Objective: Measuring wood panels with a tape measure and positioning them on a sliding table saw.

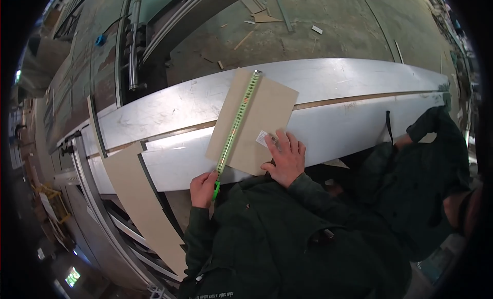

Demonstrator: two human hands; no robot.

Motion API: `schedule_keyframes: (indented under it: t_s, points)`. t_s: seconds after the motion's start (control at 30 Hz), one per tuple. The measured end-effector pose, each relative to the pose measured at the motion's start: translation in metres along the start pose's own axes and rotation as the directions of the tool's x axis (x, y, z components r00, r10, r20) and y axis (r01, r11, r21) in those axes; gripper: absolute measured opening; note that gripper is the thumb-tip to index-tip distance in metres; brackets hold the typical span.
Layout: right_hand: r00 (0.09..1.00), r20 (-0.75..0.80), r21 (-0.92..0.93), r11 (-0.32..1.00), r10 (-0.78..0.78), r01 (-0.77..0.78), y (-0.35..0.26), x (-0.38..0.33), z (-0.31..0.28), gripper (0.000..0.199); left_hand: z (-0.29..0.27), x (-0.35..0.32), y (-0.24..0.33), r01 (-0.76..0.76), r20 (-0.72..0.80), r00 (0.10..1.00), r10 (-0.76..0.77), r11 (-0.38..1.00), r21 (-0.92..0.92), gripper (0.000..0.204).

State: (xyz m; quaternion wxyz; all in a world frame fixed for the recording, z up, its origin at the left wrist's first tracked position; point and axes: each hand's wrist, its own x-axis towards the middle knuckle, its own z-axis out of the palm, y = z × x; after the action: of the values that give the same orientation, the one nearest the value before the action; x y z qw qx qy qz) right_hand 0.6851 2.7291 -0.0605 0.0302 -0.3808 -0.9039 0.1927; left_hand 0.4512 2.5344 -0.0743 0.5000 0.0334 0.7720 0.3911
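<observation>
My left hand (204,190) is closed around the green case of a tape measure (237,122) at the table's near edge. Its yellow-green blade runs out away from me across a beige board (275,101), and the metal end hook sits by the board's far edge. My right hand (287,157) lies on the board's near right part with fingers spread. Beside its fingertips is a small white printed label (262,138). Some dark, thin thing shows near the thumb and index finger, too hidden to name.
The board rests on a long metal-topped table (349,114) with a slot along it. At left lie a long beige panel (138,201) and a metal rail (95,196). A co-worker in a dark sleeve (416,181) stands close at right. Offcuts (267,16) litter the floor beyond.
</observation>
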Motion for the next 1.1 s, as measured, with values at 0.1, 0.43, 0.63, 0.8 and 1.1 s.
schedule_keyframes:
  t_s: [0.1,0.43,0.63,0.8,1.1]
  points:
    - [0.998,0.052,0.045,0.999,-0.032,0.030,0.003,0.009,0.002,0.102,0.007,0.003,-0.006,0.001,-0.036,0.999,0.001,0.997,0.073,0.037]
    - [0.989,0.138,-0.145,0.987,-0.044,0.064,0.004,0.014,0.014,0.114,0.006,-0.003,-0.013,0.042,-0.009,0.999,-0.041,0.993,0.114,0.037]
    - [0.984,0.177,-0.166,0.985,-0.024,0.054,0.000,0.014,0.010,0.116,0.005,0.001,-0.016,0.076,-0.010,0.997,-0.075,0.994,0.080,0.039]
    - [0.979,0.205,-0.189,0.981,-0.005,0.044,-0.002,0.016,0.007,0.117,0.003,0.005,-0.018,0.107,0.002,0.994,-0.108,0.986,0.128,0.040]
    - [0.980,0.201,-0.180,0.983,-0.006,0.043,0.001,0.013,0.009,0.115,0.003,0.008,-0.024,0.093,-0.005,0.996,-0.093,0.989,0.115,0.038]
